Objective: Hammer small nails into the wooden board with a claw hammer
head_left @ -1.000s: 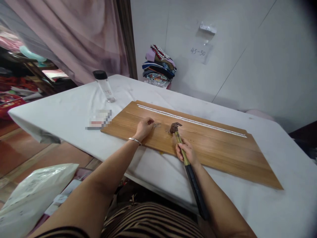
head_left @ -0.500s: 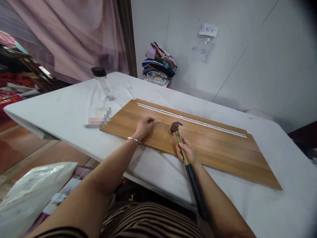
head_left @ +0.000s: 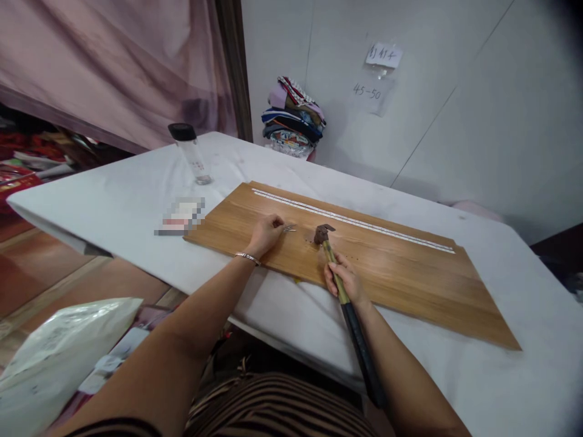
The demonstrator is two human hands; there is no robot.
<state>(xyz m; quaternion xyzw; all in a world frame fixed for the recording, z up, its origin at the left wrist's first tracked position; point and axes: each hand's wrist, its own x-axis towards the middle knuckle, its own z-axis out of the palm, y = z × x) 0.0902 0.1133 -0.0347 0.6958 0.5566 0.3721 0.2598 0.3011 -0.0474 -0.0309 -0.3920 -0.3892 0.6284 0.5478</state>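
Observation:
A claw hammer (head_left: pixel 339 279) is in my right hand (head_left: pixel 345 278), whose fingers wrap the yellow upper part of its handle; the black grip runs down along my forearm. Its rusty head is over the middle of the wooden board (head_left: pixel 410 276). To the left, my left hand (head_left: pixel 268 233) rests on the board with thumb and fingers pinched at a few thin metal nails (head_left: pixel 289 229). Exactly how many are between the fingertips is too small to tell. Small dark dots, like nail holes or nail heads, mark the board near the hammer.
A white strip with a dark centre line (head_left: pixel 355 220) lies along the board's far side. On the white-covered table (head_left: pixel 122 182) are a black-capped clear bottle (head_left: pixel 194 155) and a blurred flat item (head_left: pixel 181 216). Folded clothes (head_left: pixel 294 121) are stacked by the wall.
Both hands stay almost where they were. The hammer head has shifted very slightly, and the pinched left fingers remain at the nails.

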